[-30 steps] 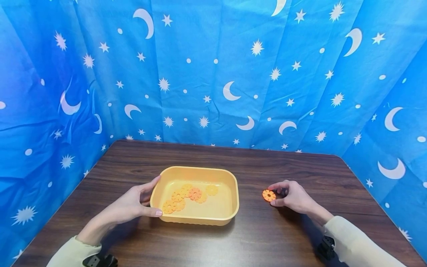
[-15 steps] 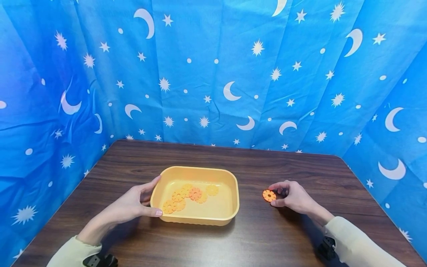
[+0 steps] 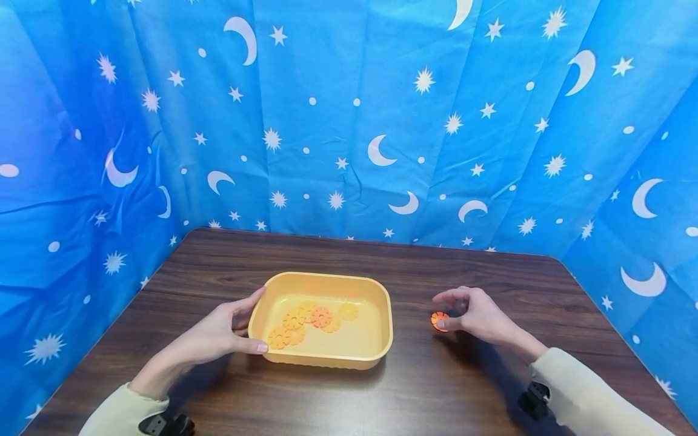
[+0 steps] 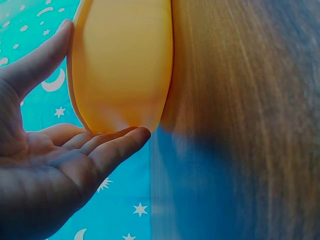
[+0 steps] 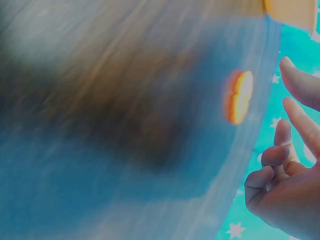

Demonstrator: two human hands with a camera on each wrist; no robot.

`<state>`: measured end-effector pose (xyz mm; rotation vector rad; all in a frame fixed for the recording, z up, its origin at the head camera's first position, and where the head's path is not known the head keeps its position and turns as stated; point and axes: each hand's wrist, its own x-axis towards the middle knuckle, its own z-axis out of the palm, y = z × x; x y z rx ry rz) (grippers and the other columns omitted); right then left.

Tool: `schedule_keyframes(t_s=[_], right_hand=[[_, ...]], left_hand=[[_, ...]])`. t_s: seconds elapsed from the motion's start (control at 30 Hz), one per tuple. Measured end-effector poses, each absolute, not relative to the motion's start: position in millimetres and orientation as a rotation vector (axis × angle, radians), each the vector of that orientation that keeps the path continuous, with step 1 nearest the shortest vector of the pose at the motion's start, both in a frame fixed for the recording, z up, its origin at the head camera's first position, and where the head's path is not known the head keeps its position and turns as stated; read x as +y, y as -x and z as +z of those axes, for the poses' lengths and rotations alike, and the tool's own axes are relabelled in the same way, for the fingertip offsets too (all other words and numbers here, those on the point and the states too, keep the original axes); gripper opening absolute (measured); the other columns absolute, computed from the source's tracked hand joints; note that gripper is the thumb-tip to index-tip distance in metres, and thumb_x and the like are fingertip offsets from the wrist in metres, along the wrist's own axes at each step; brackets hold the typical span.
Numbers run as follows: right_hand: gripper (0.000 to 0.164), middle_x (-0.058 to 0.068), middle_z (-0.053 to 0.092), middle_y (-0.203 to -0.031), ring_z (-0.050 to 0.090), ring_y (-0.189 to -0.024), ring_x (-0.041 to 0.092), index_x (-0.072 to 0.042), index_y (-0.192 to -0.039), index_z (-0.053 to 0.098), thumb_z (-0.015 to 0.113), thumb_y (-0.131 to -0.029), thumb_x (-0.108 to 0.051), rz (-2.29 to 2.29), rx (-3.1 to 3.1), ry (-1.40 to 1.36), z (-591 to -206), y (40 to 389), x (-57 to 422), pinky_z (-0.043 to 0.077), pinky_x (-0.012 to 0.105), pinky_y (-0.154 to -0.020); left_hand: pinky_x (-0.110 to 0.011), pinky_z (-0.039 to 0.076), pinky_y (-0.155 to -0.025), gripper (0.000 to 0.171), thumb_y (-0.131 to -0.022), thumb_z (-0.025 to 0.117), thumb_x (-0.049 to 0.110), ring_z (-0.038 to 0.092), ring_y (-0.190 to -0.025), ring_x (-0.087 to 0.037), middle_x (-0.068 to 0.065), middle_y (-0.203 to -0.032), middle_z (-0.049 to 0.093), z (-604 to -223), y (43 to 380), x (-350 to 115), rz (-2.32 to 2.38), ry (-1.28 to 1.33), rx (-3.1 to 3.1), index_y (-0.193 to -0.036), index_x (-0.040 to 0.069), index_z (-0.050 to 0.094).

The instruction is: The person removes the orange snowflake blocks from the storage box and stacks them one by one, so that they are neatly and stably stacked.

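Note:
My left hand (image 3: 218,333) grips the left end of a yellow plastic tub (image 3: 322,360), the thumb at its near corner and the fingers along the side. Inside lie several yellow notched discs (image 3: 279,338) and an orange one (image 3: 321,317), some overlapping. Right of the tub, an orange notched disc (image 3: 437,321) rests on the table. My right hand (image 3: 482,315) is over it, partly covering it in the head view, thumb and forefinger spread apart. The right wrist view shows a gap between those fingertips and the disc (image 5: 241,97).
The dark wood table (image 3: 414,399) carries the tub and the loose disc. A blue cloth (image 3: 338,121) with moons and stars hangs behind the table and along both sides. Black straps (image 3: 534,399) sit on both wrists.
My right hand has let go of the orange disc, its fingers parting and lifting slightly; the disc now lies on the table. The left hand keeps its grip on the tub.

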<state>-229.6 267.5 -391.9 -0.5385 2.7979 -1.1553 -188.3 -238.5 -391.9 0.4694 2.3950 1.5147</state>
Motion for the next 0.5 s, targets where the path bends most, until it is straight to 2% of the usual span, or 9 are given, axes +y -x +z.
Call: schedule_keyframes(t_s=[0.2,0.5], right_hand=[[0.041,0.012,0.07,-0.114,0.057,-0.092,0.033,-0.004,-0.121,0.076,0.09,-0.084,-0.014,-1.229,2.783,0.574,-384.5,226.9,248.0,0.052,0.033,-0.069],[0.041,0.013,0.067,-0.106,0.053,-0.08,0.028,-0.003,-0.122,0.076,0.09,-0.085,-0.013,-1.264,2.745,0.642,-375.6,221.6,224.5,0.045,0.029,-0.063]], left_hand=[[-0.053,0.042,-0.113,0.113,-0.082,0.092,0.018,0.038,-0.147,-0.049,-0.029,-0.168,0.026,-392.2,188.2,-238.6,1.508,-0.466,2.399,-0.166,-0.002,0.02],[-0.053,0.042,-0.113,0.113,-0.082,0.093,0.018,0.038,-0.147,-0.049,-0.029,-0.168,0.026,-391.4,187.8,-237.9,1.513,-0.458,2.396,-0.166,-0.002,0.02]])
